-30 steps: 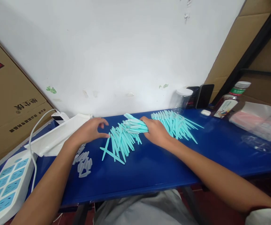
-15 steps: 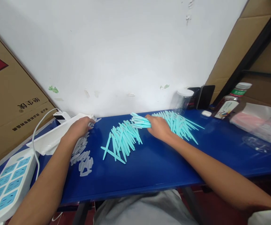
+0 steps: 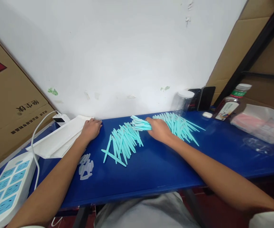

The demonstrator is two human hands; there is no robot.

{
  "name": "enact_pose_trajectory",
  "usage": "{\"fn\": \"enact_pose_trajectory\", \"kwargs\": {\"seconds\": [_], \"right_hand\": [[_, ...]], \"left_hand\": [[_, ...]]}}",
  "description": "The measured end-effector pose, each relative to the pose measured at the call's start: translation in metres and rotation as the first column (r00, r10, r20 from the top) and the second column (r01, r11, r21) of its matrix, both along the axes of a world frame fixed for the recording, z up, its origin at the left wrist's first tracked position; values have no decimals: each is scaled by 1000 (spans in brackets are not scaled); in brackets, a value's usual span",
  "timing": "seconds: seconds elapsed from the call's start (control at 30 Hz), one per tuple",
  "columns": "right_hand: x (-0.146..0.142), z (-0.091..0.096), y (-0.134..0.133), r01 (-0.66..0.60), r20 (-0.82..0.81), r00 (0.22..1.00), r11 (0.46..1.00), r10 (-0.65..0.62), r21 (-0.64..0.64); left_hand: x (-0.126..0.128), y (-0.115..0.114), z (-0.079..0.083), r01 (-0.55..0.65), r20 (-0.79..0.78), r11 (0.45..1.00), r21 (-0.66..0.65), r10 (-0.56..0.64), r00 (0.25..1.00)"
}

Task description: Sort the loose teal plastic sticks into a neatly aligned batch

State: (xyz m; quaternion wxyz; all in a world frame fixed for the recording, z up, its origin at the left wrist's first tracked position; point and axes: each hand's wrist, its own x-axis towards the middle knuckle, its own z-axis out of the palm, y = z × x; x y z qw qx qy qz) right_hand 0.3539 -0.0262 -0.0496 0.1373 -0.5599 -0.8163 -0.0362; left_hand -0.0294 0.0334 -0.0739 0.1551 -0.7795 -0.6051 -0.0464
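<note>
My right hand (image 3: 160, 129) is closed round a bundle of slim turquoise plastic sticks (image 3: 140, 123), whose ends point left. It hovers between a left pile of the same sticks (image 3: 125, 141) and a right pile (image 3: 179, 126), both spread on the blue table (image 3: 151, 171). My left hand (image 3: 91, 129) lies palm down near the wall, its fingers laid forward on the table. Small clear plastic pieces (image 3: 86, 167) lie in a group below its wrist; whatever is under the palm is hidden. Beside it on the left is a folded white paper-like sheet (image 3: 53, 142).
A white power strip (image 3: 9, 190) with a cable stands at left, near a small white device (image 3: 61, 119) and a cardboard box (image 3: 13, 95). At right are a clear jar (image 3: 183, 103), dark phones (image 3: 207, 98), a bottle (image 3: 229, 106) and a pink-filled container (image 3: 258, 123).
My left hand has shifted right and turned palm down, covering the upper clear pieces. The white sheet beside it now looks flatter. My right hand keeps its bundle almost unmoved.
</note>
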Motion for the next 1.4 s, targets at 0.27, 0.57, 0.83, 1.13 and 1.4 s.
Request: {"fn": "enact_pose_trajectory", "kwargs": {"seconds": [0.27,0.57,0.83,1.13,1.4], "right_hand": [[0,-1,1,13,3,1000,1000,-13,-20],[1,0,0,-13,-8,1000,1000,13,1],[1,0,0,-17,-9,1000,1000,17,-17],[1,2,0,-13,-12,1000,999,13,-33],[-2,1,-4,-7,45,999,1000,8,-23]], "left_hand": [[3,-1,1,8,74,1000,-19,-6,997],[13,-10,-2,70,187,995,-67,-57,981],[2,-8,2,90,360,983,-161,-27,933],[-4,-13,19,87,398,956,-279,33,917],[66,-49,35,313,867,950,14,-168,469]]}}
